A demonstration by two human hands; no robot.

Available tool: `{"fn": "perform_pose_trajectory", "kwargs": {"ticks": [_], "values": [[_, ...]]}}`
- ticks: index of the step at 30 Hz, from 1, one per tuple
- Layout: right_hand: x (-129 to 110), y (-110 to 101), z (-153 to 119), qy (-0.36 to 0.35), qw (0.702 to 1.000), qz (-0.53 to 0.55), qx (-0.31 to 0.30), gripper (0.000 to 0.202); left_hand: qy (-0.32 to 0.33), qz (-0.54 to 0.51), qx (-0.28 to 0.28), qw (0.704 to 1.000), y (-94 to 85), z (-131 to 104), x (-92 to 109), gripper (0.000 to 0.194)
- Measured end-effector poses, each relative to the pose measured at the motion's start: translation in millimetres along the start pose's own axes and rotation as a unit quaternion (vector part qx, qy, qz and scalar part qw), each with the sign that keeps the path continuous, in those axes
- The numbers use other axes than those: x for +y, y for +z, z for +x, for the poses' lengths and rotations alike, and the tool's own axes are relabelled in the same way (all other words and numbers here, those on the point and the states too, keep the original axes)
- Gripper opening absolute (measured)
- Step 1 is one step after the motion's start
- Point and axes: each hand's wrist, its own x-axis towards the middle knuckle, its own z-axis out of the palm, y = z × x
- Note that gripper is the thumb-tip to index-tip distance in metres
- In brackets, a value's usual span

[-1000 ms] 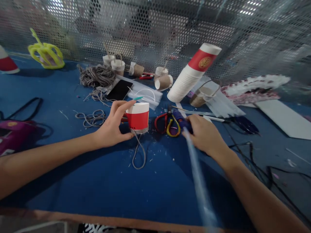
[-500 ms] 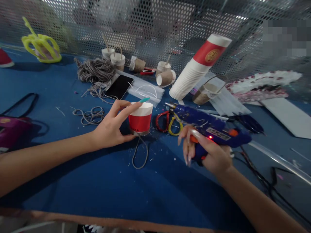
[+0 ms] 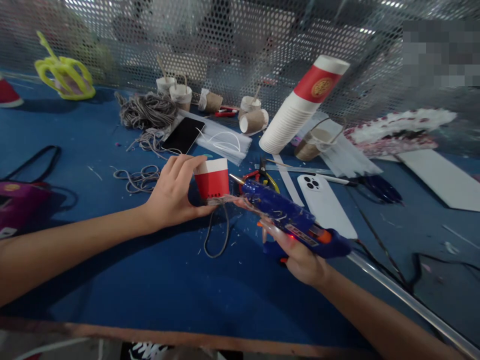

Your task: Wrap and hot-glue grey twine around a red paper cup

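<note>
My left hand point(image 3: 176, 187) grips a red and white paper cup point(image 3: 212, 182) from its left side, fingers over the top and thumb under the bottom. Grey cord point(image 3: 216, 201) runs along the cup's lower edge, and a loose loop of cord point(image 3: 217, 255) trails below it on the table. My right hand point(image 3: 294, 250) is wrapped round the handle of a blue glue gun point(image 3: 290, 212), which has a small red light lit. The gun's metal nozzle points up and left, close to the cup's right side. Whether nozzle and cup touch, I cannot tell.
Behind stand a leaning stack of paper cups point(image 3: 296, 112), a bundle of grey cord point(image 3: 148, 110), a black phone point(image 3: 183, 135) and pliers point(image 3: 262, 175). A white phone point(image 3: 326, 205) lies right of the gun. At left is a purple glue gun point(image 3: 22, 202).
My right hand has brought the glue gun left, its nozzle now close to the cup. The cup has tilted and shifted slightly left in my left hand. The white phone has come into sight.
</note>
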Motion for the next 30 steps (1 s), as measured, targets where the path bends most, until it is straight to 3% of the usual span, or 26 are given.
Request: {"fn": "perform_pose_trajectory", "kwargs": {"ticks": [4,8,12,16,20,25,30], "values": [[4,11,-4,0.009,0.999,-0.013,0.041,0.007,0.002,0.002,0.005,1.0,-0.7,0,1,0.078],[9,15,-10,0.01,0.996,-0.023,0.091,0.026,0.004,-0.006,0.008,1.0,-0.2,-1,0,0.077],[1,13,-5,0.011,0.999,-0.016,0.036,0.022,-0.004,-0.006,0.001,1.0,0.3,-2,-1,0.079],[-10,14,2,-0.005,1.0,-0.011,0.028,0.011,0.0,-0.01,-0.004,1.0,0.2,-2,-1,0.08],[-20,16,4,-0.013,0.999,0.035,-0.035,0.012,0.007,-0.025,-0.007,1.0,0.0,-1,0,0.078],[-20,9,3,-0.055,0.997,0.013,-0.046,0.019,-0.002,-0.088,-0.004,0.996,0.6,-1,-1,0.076],[-9,-12,7,-0.126,0.989,-0.076,-0.008,0.013,-0.008,-0.166,-0.016,0.986,1.5,1,-4,0.076]]}}
